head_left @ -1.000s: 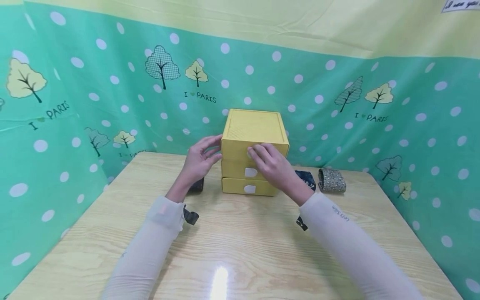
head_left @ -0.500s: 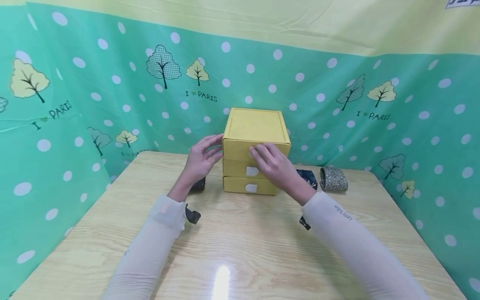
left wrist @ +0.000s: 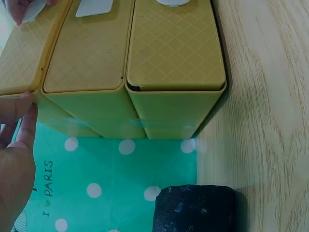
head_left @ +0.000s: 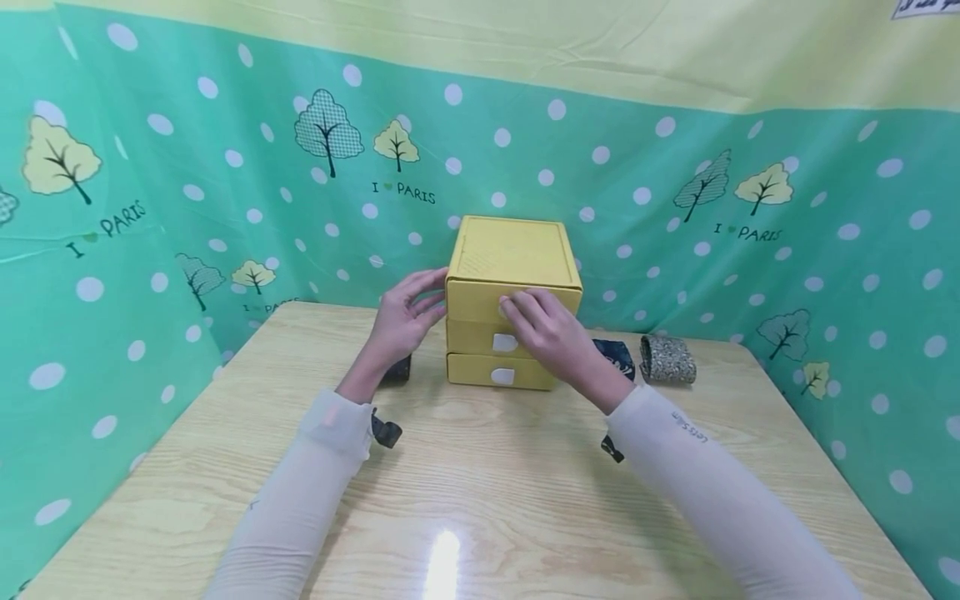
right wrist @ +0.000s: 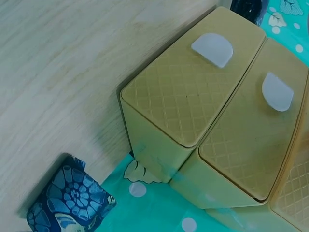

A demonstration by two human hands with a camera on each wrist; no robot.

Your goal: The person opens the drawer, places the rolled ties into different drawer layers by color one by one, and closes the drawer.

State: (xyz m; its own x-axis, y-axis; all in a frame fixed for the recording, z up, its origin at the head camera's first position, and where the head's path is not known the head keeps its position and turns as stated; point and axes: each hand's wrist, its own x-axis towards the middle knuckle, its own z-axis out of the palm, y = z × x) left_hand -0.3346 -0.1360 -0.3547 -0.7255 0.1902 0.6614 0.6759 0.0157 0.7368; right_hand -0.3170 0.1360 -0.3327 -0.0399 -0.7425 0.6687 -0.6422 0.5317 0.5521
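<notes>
A yellow drawer cabinet [head_left: 513, 250] with three stacked drawers stands at the back of the wooden table. My left hand [head_left: 397, 325] rests its fingertips on the cabinet's left side, near the upper drawer. With curled fingers my right hand [head_left: 551, 337] holds the white handle [left wrist: 33, 10] of the top drawer [head_left: 472, 300]. A thin line of gap runs along that drawer's upper edge. Below it, the middle drawer [left wrist: 89, 53] and the bottom drawer [left wrist: 176, 46] both have white tabs, and the bottom one's front shows a small dark slit at a corner.
A dark rolled cloth [left wrist: 193, 210] lies left of the cabinet, partly behind my left wrist in the head view. To the right are a blue patterned folded cloth [right wrist: 72, 195] and a grey speckled roll [head_left: 667, 360]. A green dotted curtain [head_left: 247, 167] hangs behind.
My right fingers now cover the top handle, part of which showed before. The top drawer's front has come slightly forward. My left hand stays at the cabinet's side.
</notes>
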